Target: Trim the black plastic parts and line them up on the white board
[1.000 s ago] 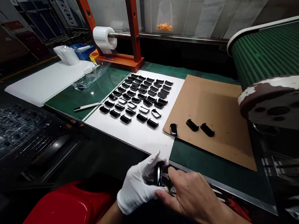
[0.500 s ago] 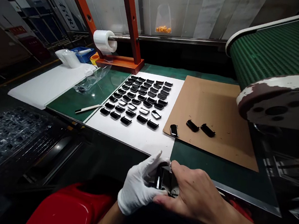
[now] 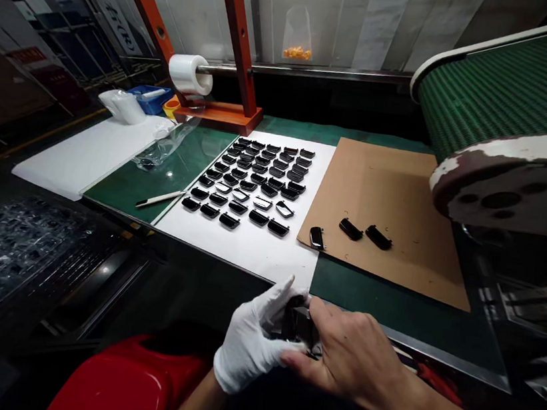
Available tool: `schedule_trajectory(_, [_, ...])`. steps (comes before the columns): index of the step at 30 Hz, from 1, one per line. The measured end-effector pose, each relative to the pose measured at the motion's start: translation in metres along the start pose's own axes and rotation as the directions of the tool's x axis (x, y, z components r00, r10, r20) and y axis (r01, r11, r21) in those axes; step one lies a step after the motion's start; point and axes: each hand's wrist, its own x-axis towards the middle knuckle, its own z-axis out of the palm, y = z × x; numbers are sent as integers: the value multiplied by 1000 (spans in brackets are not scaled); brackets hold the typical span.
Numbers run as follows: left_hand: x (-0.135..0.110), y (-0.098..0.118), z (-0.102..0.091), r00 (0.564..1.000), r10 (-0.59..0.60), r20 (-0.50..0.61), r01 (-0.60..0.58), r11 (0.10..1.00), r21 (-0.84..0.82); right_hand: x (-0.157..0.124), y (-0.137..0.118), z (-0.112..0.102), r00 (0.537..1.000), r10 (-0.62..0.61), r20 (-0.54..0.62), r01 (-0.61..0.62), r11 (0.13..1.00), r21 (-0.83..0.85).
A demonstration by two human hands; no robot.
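Observation:
My left hand [image 3: 250, 340], in a white glove, is closed around a glossy black plastic part [image 3: 292, 322] just off the table's front edge. My bare right hand [image 3: 355, 350] grips the same part from the right, thumb low and fingers above. Much of the part is hidden by the fingers. Beyond my hands, several similar black parts [image 3: 258, 218] lie in rows on a white sheet [image 3: 267, 251]. Three more, among them a black part [image 3: 379, 237], rest on or at the edge of a brown cardboard sheet [image 3: 380, 192].
An orange stand [image 3: 238, 52] holds a roll of clear film [image 3: 190, 73]. A white pen-like tool [image 3: 160, 199] lies left of the rows. A green conveyor belt [image 3: 515, 89] overhangs the right side. A red stool [image 3: 114, 379] and bubbly clear packaging [image 3: 3, 263] are low on the left.
Both hands stay around the black part. The part has turned slightly, so its bright reflection is gone. The whole view has shifted a little.

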Motion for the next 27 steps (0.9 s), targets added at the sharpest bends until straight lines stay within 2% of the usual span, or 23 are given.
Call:
schedule_trajectory(15, [-2, 1, -1, 1000, 12, -14, -11, 998, 55, 3, -1, 3, 995, -3, 104, 5, 1000, -23])
schedule_trajectory(18, [-3, 0, -1, 1000, 8, -22, -7, 998, 63, 3, 0, 7, 997, -21, 72, 23, 999, -38])
schedule_trajectory(27, [-3, -3, -1, 999, -5, -51, 8, 998, 57, 1, 3, 18, 986, -94, -138, 76, 989, -130])
